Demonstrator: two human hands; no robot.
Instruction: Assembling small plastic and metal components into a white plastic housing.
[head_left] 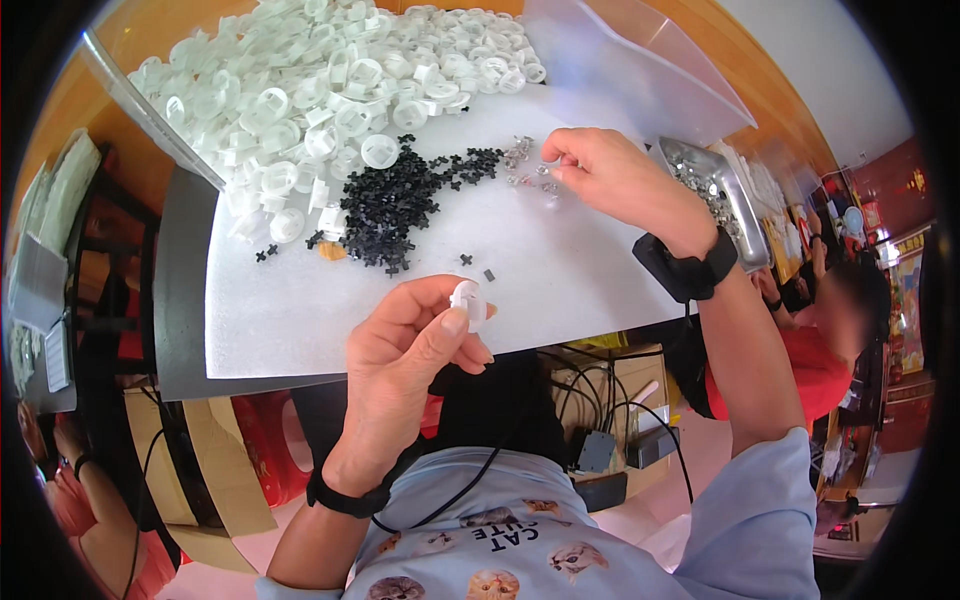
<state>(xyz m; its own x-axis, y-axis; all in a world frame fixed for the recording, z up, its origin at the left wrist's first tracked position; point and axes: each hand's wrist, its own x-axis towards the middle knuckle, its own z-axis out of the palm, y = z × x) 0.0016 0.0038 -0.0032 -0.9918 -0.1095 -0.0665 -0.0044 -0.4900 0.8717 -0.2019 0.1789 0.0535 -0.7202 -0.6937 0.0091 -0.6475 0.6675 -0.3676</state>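
Note:
My left hand [412,338] is closed, pinching a round white plastic part [466,297] with a raised rim between thumb and fingers, just above the mat's near edge. My right hand [606,172] reaches to the far right of the mat, thumb and index finger close together on a small silvery metal part [547,169]. Several more small metal parts [518,152] lie beside its fingertips. Between the hands and the back lies a pile of small black cross-shaped pieces [385,210]. Behind it spreads a big heap of round translucent white plastic parts [350,75].
A white foam mat [290,320] covers the table. One stray black cross [466,260] and a small dark piece [489,274] lie near my left hand. A metal tray [745,225] of small parts stands at the right. Clear plastic panels [640,70] flank the heap. A person in red [775,365] is at the right.

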